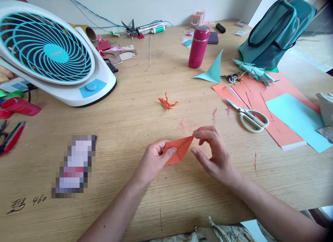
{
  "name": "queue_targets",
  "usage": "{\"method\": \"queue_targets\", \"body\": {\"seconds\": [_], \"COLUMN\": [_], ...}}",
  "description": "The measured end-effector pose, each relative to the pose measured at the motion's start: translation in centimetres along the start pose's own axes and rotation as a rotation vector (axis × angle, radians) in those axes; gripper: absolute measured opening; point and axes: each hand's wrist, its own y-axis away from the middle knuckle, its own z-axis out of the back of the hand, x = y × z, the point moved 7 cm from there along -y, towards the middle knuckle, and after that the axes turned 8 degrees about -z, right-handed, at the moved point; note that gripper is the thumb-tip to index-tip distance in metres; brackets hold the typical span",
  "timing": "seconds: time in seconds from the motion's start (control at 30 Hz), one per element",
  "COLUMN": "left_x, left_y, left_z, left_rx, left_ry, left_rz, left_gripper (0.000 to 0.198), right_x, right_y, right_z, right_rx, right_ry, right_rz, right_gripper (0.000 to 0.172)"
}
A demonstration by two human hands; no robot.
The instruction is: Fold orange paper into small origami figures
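A folded orange paper (182, 148), roughly kite-shaped with a point at its upper right, is pinched in my left hand (156, 158), the thumb lying on top. My right hand (215, 155) is at the paper's pointed tip, with its index fingertip touching or very near it; thumb and fingers are apart. Beyond the hands, a small orange folded figure (167, 102) with thin spiky limbs rests on the wooden table (125, 120).
White-handled scissors (252, 120) lie on orange sheets (283, 131) at the right, beside a light blue sheet (296, 113). Farther back are a pink bottle (199, 47), folded blue paper (212, 70) and a teal bag (273, 33). A fan (56, 52) and blurred phone (75, 165) are left.
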Motion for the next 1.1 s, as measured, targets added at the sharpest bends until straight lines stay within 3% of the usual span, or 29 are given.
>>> {"method": "queue_targets", "body": {"seconds": [0.13, 0.33, 0.7, 1.0, 1.1], "left_x": [-0.1, 0.0, -0.6, -0.1, -0.2], "left_y": [-0.1, 0.1, 0.0, 0.2, 0.3], "left_z": [-0.1, -0.5, -0.9, -0.6, -0.9], "left_rx": [0.003, 0.043, 0.067, 0.086, 0.127], "left_ry": [0.074, 0.092, 0.145, -0.014, -0.102], "left_rz": [0.021, 0.075, 0.121, 0.090, 0.068], "left_gripper": [0.032, 0.029, 0.028, 0.015, 0.011], "right_x": [2.5, 3.2, 3.6, 3.8, 3.7], "right_y": [0.8, 1.4, 1.8, 1.6, 1.6], "right_z": [-0.8, -1.5, -1.6, -1.8, -2.0], "right_rx": [0.126, 0.176, 0.179, 0.275, 0.287], "right_ry": [0.438, 0.583, 0.560, 0.471, 0.476], "right_rz": [0.400, 0.590, 0.658, 0.636, 0.624], "right_gripper": [0.025, 0.014, 0.018, 0.023, 0.016]}}
